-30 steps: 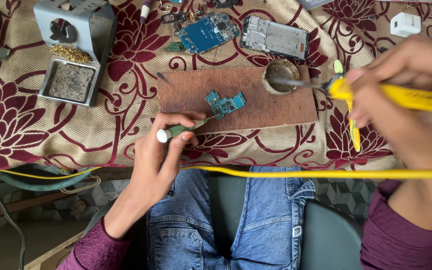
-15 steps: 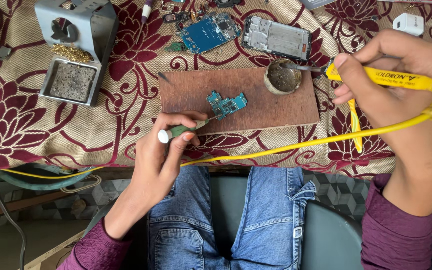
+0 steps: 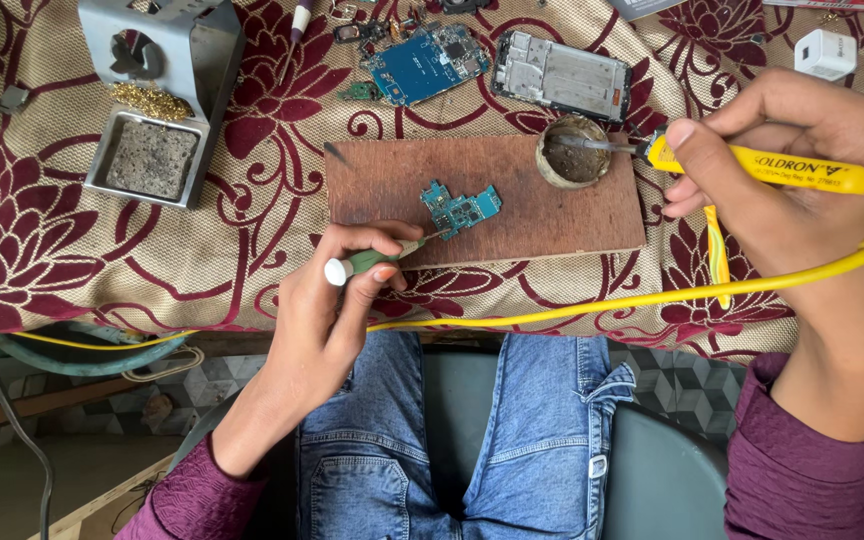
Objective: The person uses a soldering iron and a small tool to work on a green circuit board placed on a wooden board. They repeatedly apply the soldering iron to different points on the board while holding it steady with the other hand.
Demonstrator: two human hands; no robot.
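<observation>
Two bare hands work over a table draped in beige cloth (image 3: 72, 260) patterned with dark red flowers, seen from above. Nearest the viewer are the person's knees in blue jeans (image 3: 472, 430) and maroon ribbed sleeves at both wrists.

At lower centre, the left hand (image 3: 337, 300) reaches up from below, fingers curled snugly round a small screwdriver (image 3: 377, 260) with a green handle and white cap. Its thin metal tip angles up and right to meet the lower left edge of a small teal circuit board (image 3: 460, 207), which lies flat near the middle of a rectangular brown wooden board (image 3: 382, 180).

On the right, the right hand (image 3: 782, 170) comes in from the side, wrapped firmly round a yellow plastic soldering iron (image 3: 752, 165). Its metal tip dips into a small round tin (image 3: 573, 151) of dark paste at the wooden board's upper right corner. A yellow cord (image 3: 572, 310) coils from the iron's rear and runs left along the table's front edge.

Farther back lie a larger blue circuit board (image 3: 422, 62) and a silver metal phone frame (image 3: 562, 72), side by side. At far left stands a grey metal soldering stand (image 3: 167, 60) holding brass wool and a dry, rough sponge. A white cube-shaped plug (image 3: 825, 53) sits at far right.
</observation>
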